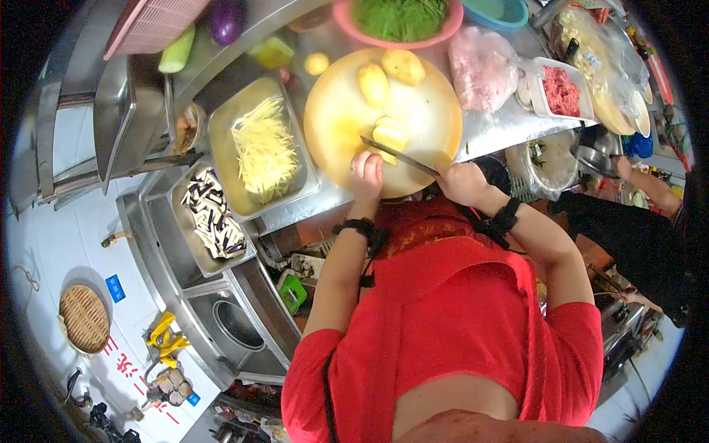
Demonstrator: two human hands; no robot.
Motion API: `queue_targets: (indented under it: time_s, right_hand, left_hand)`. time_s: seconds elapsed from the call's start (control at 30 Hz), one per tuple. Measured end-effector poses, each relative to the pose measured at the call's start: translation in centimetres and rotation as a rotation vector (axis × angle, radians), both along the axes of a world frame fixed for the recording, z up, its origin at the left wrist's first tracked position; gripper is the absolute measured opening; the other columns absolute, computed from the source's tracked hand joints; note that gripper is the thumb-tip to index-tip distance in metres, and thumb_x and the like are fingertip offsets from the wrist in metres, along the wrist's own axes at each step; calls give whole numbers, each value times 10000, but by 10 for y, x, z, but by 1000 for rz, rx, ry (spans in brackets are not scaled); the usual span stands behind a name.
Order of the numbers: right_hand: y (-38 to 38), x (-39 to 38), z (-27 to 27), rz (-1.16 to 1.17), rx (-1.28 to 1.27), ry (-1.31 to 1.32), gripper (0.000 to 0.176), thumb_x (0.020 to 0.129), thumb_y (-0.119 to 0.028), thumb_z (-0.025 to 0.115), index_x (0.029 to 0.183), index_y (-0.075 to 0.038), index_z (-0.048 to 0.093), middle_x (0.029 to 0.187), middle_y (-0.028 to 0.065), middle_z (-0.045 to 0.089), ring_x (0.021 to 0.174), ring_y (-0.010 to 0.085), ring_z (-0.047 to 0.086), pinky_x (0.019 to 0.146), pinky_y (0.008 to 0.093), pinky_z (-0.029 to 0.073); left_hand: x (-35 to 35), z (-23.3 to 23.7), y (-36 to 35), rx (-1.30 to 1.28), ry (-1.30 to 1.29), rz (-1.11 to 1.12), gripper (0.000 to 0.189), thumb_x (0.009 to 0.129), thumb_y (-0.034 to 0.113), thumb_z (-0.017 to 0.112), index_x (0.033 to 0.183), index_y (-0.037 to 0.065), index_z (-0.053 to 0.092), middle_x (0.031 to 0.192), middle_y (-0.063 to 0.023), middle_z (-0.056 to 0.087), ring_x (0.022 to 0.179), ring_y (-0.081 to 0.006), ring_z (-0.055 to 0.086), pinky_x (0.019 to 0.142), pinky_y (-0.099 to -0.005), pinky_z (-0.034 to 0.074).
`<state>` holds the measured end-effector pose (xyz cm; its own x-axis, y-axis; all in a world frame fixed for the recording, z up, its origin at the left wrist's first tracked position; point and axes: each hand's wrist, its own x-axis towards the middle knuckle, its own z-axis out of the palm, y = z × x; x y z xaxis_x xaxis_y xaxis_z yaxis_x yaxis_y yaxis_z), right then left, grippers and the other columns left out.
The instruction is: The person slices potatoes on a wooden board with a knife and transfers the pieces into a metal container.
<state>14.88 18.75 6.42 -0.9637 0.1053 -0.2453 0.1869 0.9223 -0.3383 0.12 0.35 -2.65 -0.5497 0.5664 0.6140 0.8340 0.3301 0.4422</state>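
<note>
My right hand (465, 184) grips the handle of a kitchen knife (399, 156), its blade slanting up and left across the round cutting board (332, 140). Just beyond the blade lies a cut peeled potato (390, 133), and a piece of it shows on the near side. At the board's near edge, left of the knife, my left hand (367, 176) is closed with curled fingers; whether anything is inside them is hidden. Two peeled potatoes, one a whole potato (373, 85) and the other a larger potato (403, 67), rest farther back on the board.
Left of the board stands a metal tray of potato shreds (266, 151); beyond it is a tray of eggplant strips (212, 214). A pink basin of greens (399, 21), a bagged item (482, 70) and a tub of minced meat (561, 91) line the back. A co-worker's arm (650, 184) reaches in at right.
</note>
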Motion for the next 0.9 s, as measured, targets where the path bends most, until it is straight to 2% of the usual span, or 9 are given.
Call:
queue_targets:
  time_s: [0.07, 0.27, 0.53, 0.6, 0.67, 0.9]
  right_hand:
    - [3, 1, 11, -11, -60, 125, 197, 852, -233, 504, 827, -40, 529, 566, 157, 581, 517, 325, 598, 474, 431, 478]
    - [4, 6, 25, 14, -18, 80, 187, 850, -228, 503, 823, -46, 531, 574, 151, 585, 511, 322, 596, 468, 431, 474]
    - [-1, -11, -6, 31, 14, -31, 200, 845, -238, 497, 830, -49, 563, 592, 152, 599, 529, 317, 609, 476, 437, 478]
    - [1, -9, 1, 34, 7, -47, 214, 847, -247, 496, 830, -46, 566, 591, 156, 597, 532, 320, 609, 478, 443, 478]
    - [2, -2, 15, -24, -88, 89, 227, 848, -255, 503, 826, -35, 558, 587, 162, 592, 535, 332, 605, 488, 453, 479]
    - [4, 3, 27, -17, -36, 33, 218, 842, -241, 515, 809, -29, 550, 579, 172, 584, 537, 344, 600, 513, 455, 483]
  left_hand:
    - [-1, -1, 2, 2, 6, 22, 181, 790, 41, 613, 955, 40, 537, 968, -133, 536, 928, -309, 521, 833, -422, 425]
    - [0, -3, 1, 3, -4, 20, 179, 791, 48, 616, 954, 36, 542, 986, -129, 536, 940, -308, 518, 840, -418, 426]
    - [-1, -1, 1, 5, -22, 29, 170, 795, 47, 613, 950, 27, 546, 998, -140, 536, 948, -322, 512, 844, -424, 426]
    - [0, 0, 2, 0, -41, 38, 165, 796, 46, 612, 946, 24, 547, 1003, -142, 535, 950, -324, 510, 844, -424, 426]
    - [3, 1, 2, 4, -44, 57, 151, 798, 48, 612, 933, 21, 551, 1000, -145, 534, 944, -326, 511, 846, -421, 426]
    - [1, -3, 3, 17, -34, 47, 152, 793, 56, 615, 928, 25, 552, 988, -143, 534, 934, -323, 517, 844, -429, 422]
